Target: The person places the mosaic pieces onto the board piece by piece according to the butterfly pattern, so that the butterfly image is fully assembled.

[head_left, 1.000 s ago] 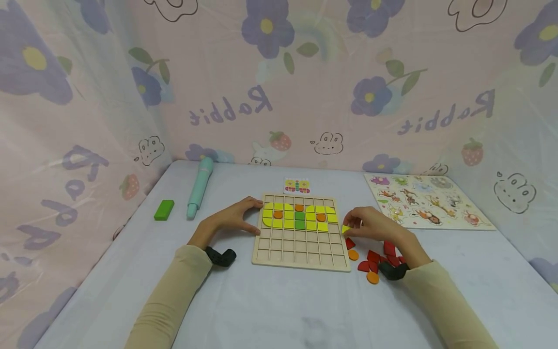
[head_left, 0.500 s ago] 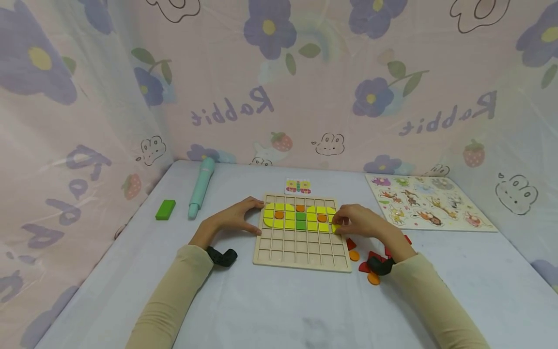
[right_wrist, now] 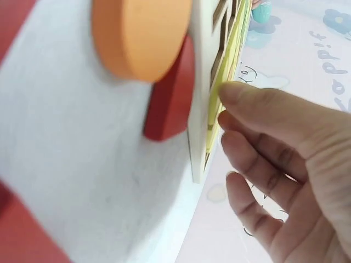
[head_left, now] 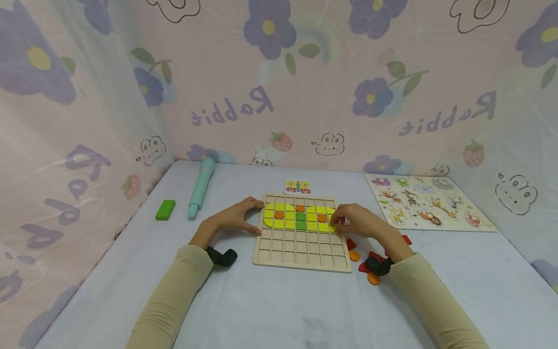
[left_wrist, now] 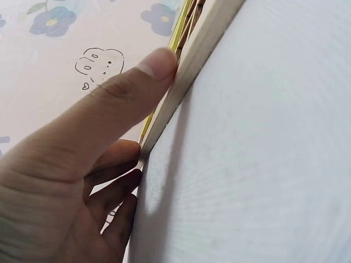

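A wooden grid board [head_left: 301, 260] lies flat, its upper rows holding yellow tiles [head_left: 289, 224], round orange pieces [head_left: 279, 215] and green squares [head_left: 301, 225]. My left hand [head_left: 233, 216] rests at the board's left edge, thumb and fingers spread along it; in the left wrist view the thumb [left_wrist: 156, 63] touches the wooden side. With thumb and forefinger, my right hand [head_left: 362, 222] pinches a yellow tile [head_left: 333, 228] at the right end of the third row. The right wrist view has this thumb [right_wrist: 233, 93] on the yellow piece, which lies low in the grid.
Red pieces [head_left: 351, 244] and orange discs [head_left: 373, 278] lie right of the board, partly under my right wrist. Behind the board is a small pattern card [head_left: 298, 186]. A green block [head_left: 165, 210] and a teal microphone-shaped thing [head_left: 201, 189] lie left; an animal picture board [head_left: 418, 208], back right.
My right hand has moved left from beside the board, bringing the yellow tile into the right end of the third row. The left hand stays at the board's edge.
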The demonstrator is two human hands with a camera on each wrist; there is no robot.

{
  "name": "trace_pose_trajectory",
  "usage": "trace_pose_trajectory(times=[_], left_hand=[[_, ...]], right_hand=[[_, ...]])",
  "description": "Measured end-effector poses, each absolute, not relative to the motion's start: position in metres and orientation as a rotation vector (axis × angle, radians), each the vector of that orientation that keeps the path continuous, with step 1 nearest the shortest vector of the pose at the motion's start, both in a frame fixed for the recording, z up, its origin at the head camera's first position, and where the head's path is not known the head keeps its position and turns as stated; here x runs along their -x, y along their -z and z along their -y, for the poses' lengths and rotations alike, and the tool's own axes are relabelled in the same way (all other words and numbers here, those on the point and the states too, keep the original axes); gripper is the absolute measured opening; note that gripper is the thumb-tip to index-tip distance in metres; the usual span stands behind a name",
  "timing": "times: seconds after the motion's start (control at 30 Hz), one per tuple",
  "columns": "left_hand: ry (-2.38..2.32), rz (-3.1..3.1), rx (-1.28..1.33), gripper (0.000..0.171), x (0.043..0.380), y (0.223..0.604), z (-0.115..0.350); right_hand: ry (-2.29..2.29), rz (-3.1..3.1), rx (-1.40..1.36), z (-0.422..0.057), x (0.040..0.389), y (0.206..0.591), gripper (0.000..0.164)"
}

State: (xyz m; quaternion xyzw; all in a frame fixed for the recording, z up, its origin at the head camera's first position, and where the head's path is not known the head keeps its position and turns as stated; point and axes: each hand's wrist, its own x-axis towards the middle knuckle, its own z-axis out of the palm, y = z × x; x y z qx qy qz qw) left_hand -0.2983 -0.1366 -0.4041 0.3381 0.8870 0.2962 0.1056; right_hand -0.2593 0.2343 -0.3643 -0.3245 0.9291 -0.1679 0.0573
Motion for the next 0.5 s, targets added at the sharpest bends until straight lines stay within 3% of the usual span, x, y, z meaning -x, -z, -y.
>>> trace_pose_trajectory(times=[0.5], left_hand=[[-0.869,-2.620,-1.000,0.082,0.2993,0.4052,0.1365]], right_hand=[[0.557,-2.827,0.954,-0.2410,0.2600,0.3656,0.019]])
